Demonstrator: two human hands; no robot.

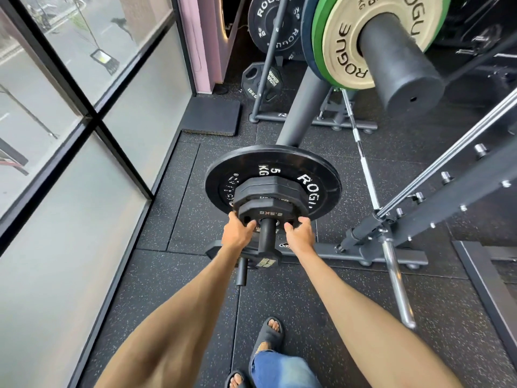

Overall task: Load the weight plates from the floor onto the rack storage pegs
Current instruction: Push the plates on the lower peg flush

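Observation:
A small black 2.5 kg plate [270, 212] sits on a black storage peg [267, 236] of the rack, in the middle of the view. My left hand [237, 231] grips its left edge and my right hand [299, 233] grips its right edge. Behind it on the same peg are other small black plates [268, 189] and a black 5 kg Rogue plate [321, 177]. A higher peg [400, 68] at the top right carries a cream Rogue plate [347, 46] with green and blue plates behind it.
Another small plate [265, 261] hangs on a lower peg below my hands. Black plates [274, 26] lean at the back. A steel barbell [397, 278] and rack frame [436, 208] stand on the right. A glass wall [84, 135] runs along the left. My sandalled feet [268, 334] are below.

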